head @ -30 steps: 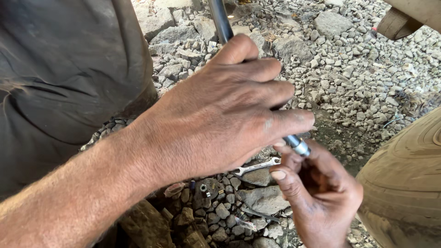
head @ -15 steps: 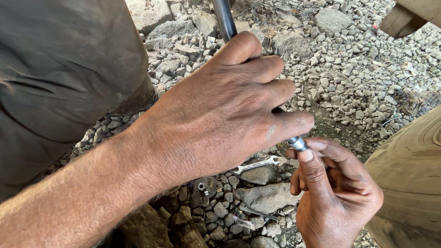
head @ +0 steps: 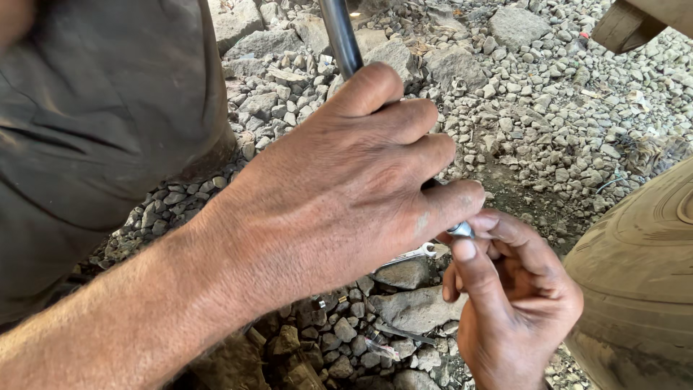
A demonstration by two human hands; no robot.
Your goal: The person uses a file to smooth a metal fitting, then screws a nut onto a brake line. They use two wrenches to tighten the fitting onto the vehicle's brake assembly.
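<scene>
Left hand (head: 346,188) clamped around dark metal rod (head: 339,36) above gravel (head: 548,108); right hand (head: 516,303) pinches its shiny end fitting (head: 460,230). Rod looks stiff, heavy, probably greasy: grip mid-shaft.

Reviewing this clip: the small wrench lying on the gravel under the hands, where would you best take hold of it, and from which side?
Grip the wrench by its open-jaw end, the only part showing, coming from above on the right, probably: it lies flat on a stone, its handle hidden beneath the left hand.
</scene>
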